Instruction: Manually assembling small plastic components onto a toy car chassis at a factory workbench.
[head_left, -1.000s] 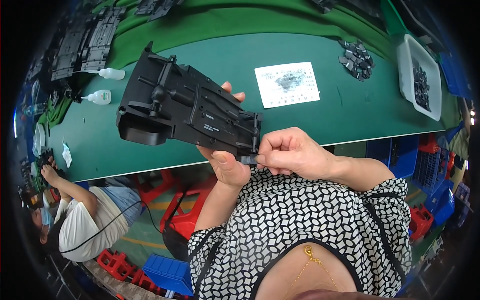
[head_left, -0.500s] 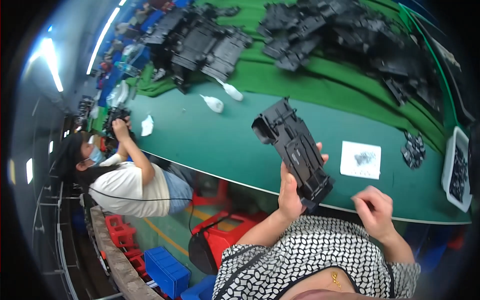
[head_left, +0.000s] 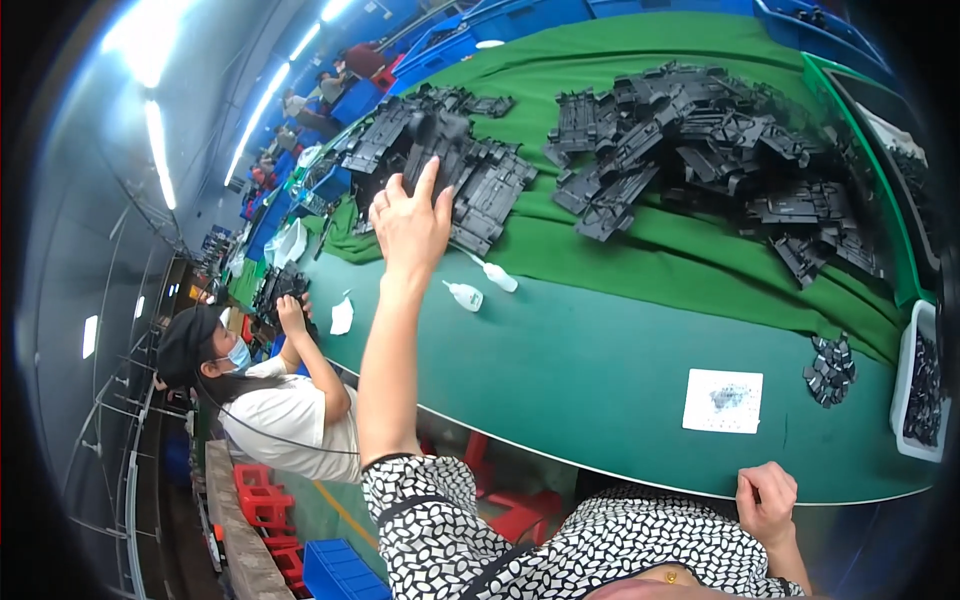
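Black plastic base plates (head_left: 468, 160) are heaped on the green cloth (head_left: 547, 232), just past the left grip (head_left: 412, 228).
The left grip is spread, with nothing seen held, and is much nearer than the right grip (head_left: 767, 500), which is curled by the counter's (head_left: 600, 340) near edge. Right of the left grip, one plate (head_left: 492, 200) is slanted from far right to near left. Further out, a black part (head_left: 440, 128) is blurred; touch cannot be told.

A person's left grip (head_left: 410, 225), fingers extended, reaches toward a heap of black plastic parts (head_left: 490, 195) at 11 o'clock, the right grip (head_left: 768, 502) curled near the edge of the green desk (head_left: 590, 350) at 4 o'clock. A larger pile (head_left: 640, 150) spreads at 2 o'clock; a masked co-worker (head_left: 285, 435) occupies 8 o'clock.
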